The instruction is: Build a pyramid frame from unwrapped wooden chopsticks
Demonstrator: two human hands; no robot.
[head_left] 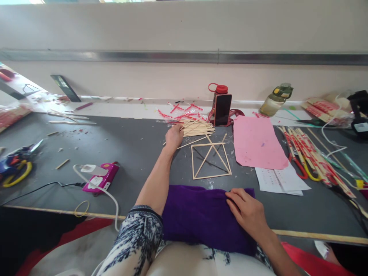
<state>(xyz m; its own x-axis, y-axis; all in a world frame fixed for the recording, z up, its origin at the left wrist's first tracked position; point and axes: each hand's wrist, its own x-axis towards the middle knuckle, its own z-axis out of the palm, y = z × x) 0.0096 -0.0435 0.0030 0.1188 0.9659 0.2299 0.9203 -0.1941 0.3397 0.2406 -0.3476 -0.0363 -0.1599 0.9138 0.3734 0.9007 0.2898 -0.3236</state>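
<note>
Purple cloth (198, 218) under flat right hand (247, 211); left hand's fingers (179, 128) touch sticks (198, 127).

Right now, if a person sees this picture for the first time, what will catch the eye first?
Probably the purple cloth at the near table edge, with the right hand resting flat on it. Behind it lies a square stick frame with crossed diagonals, and the left hand reaches to the stick pile farther back. A pink sheet lies right of the frame.
</note>
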